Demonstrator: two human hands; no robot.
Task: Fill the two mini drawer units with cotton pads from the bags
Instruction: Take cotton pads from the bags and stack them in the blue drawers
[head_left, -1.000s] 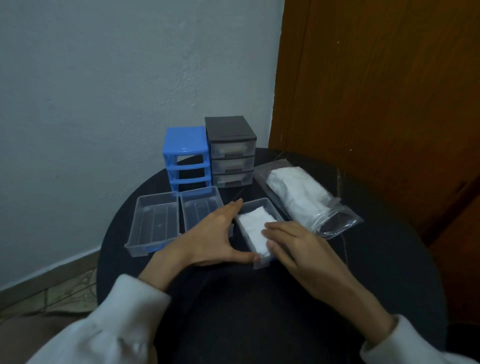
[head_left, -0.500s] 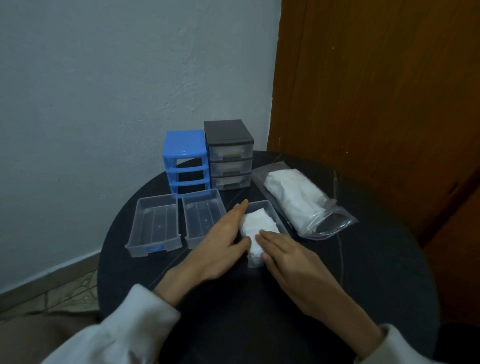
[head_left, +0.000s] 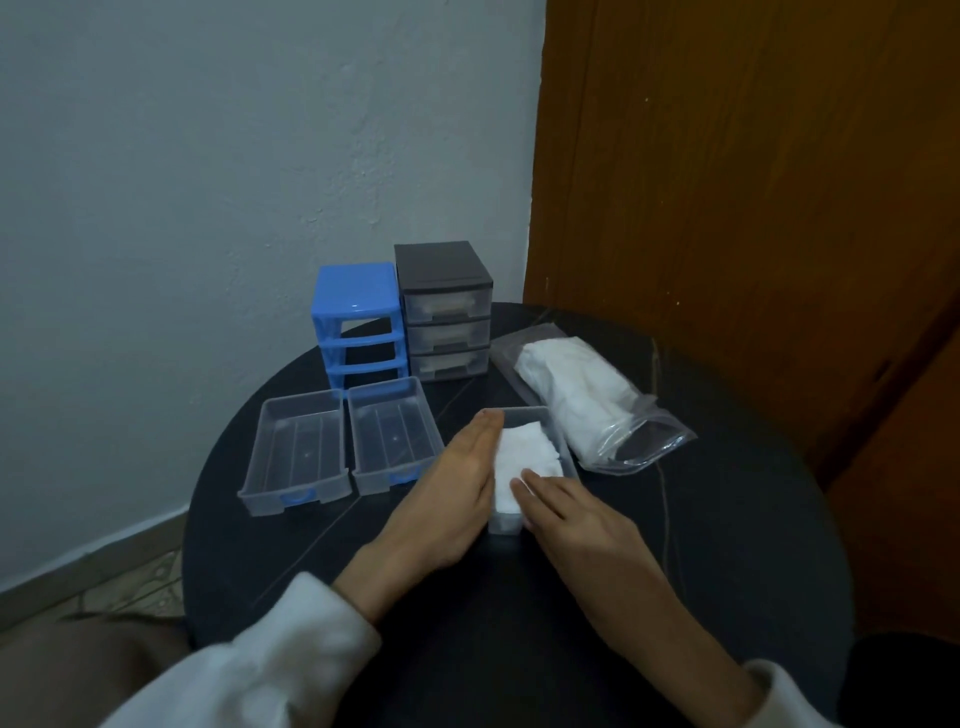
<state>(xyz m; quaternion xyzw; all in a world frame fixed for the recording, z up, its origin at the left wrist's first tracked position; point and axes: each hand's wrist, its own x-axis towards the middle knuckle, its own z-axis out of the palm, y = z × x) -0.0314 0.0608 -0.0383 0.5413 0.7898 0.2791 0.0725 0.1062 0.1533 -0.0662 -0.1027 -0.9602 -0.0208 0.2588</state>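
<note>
- Pressing w/ flat fingers: left hand (head_left: 451, 486) lies straight along the left wall of the filled drawer (head_left: 551, 422), lower centre of frame; a slip could shove it into the two empty drawers (head_left: 304, 452) at centre left.
- Right hand (head_left: 574, 512), fingers extended, rests on the cotton pads (head_left: 524, 460); nothing gripped. Overstuffed pads may jam in the blue unit (head_left: 357, 322).
- Bag (head_left: 582, 395) at centre right lies open; pads could spill.
- Round dark table (head_left: 753, 545); pale wall upper left, wooden door right.

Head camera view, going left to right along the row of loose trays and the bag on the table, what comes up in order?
Empty tray → second empty tray → left hand → tray with cotton pads → bag of cotton pads.
</note>
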